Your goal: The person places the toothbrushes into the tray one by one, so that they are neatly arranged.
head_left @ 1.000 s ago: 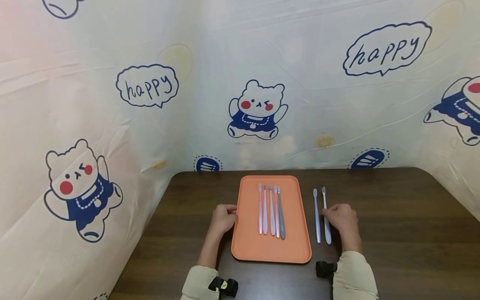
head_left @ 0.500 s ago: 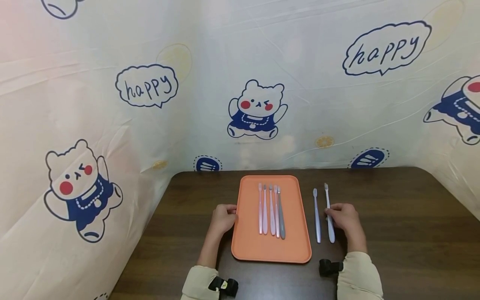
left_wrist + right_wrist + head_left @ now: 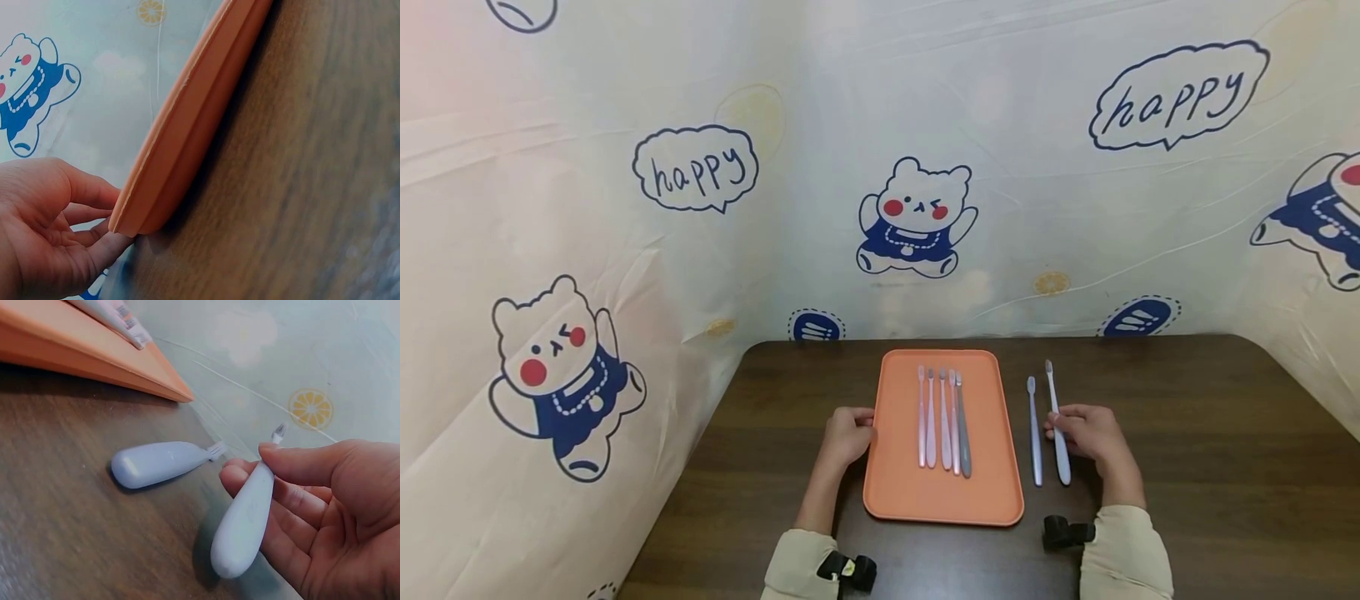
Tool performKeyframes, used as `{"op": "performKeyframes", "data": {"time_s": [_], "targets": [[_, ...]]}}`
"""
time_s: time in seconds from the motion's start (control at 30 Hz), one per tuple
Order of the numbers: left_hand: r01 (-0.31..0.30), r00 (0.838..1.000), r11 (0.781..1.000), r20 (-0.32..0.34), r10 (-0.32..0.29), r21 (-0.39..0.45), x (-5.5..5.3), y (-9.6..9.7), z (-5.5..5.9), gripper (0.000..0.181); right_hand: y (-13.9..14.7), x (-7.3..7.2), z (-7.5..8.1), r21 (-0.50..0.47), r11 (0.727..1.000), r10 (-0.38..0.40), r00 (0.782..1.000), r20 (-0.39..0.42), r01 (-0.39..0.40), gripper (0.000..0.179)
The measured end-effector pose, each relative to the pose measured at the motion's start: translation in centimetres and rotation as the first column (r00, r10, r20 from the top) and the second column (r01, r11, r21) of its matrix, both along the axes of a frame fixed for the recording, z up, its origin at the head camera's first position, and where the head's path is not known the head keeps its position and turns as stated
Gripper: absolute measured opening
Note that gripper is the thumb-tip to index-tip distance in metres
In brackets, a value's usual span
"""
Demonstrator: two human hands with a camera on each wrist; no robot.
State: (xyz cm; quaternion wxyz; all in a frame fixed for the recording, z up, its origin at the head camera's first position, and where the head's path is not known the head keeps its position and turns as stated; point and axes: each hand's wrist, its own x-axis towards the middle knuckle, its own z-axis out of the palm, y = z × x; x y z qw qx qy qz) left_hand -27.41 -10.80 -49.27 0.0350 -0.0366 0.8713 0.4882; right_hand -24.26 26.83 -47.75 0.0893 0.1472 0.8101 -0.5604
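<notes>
A pale toothbrush (image 3: 245,519) is pinched between the thumb and fingers of my right hand (image 3: 1092,435), its bristle head pointing away from me. In the right wrist view it appears raised off the wood. Just left of it, a lavender-blue toothbrush (image 3: 1034,433) lies on the table. My left hand (image 3: 848,435) grips the left rim of the orange tray (image 3: 943,504), thumb on one side and fingers on the other, as the left wrist view shows. Inside the tray several toothbrushes, pink ones and a grey one (image 3: 964,433), lie side by side with heads pointing away.
The dark wooden table (image 3: 1210,433) stretches out on both sides of the tray. A pale printed curtain (image 3: 820,208) hangs behind the table's far edge and along both sides. Black wrist cameras (image 3: 1060,533) sit near both cuffs.
My right hand has picked up the pale toothbrush and shifted it slightly right and away from the lavender-blue one. My left hand and the tray have stayed put.
</notes>
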Motion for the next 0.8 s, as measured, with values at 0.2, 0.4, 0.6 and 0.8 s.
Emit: {"op": "performKeyframes", "data": {"time_s": [0.2,0.4,0.6,0.8], "targets": [[-0.004,1.000,1.000,0.007,0.003,0.010,0.02,0.02,0.06,0.038,-0.15,0.17,0.25,-0.008,1.000,-0.007,1.000,-0.014,0.007,0.042],[-0.009,1.000,1.000,0.016,0.009,0.004,0.19,0.02,0.33,0.038,-0.34,0.28,0.41,-0.058,0.998,-0.014,0.999,-0.029,0.012,0.043],[-0.009,1.000,1.000,0.026,0.009,0.012,0.27,0.00,0.38,0.038,-0.61,0.08,0.48,-0.061,0.998,-0.023,1.000,-0.020,0.022,0.045],[-0.008,1.000,1.000,0.016,0.008,0.004,0.22,-0.01,0.29,0.038,-0.99,-0.16,0.47,-0.066,0.998,-0.025,1.000,-0.012,0.024,0.045]]}}
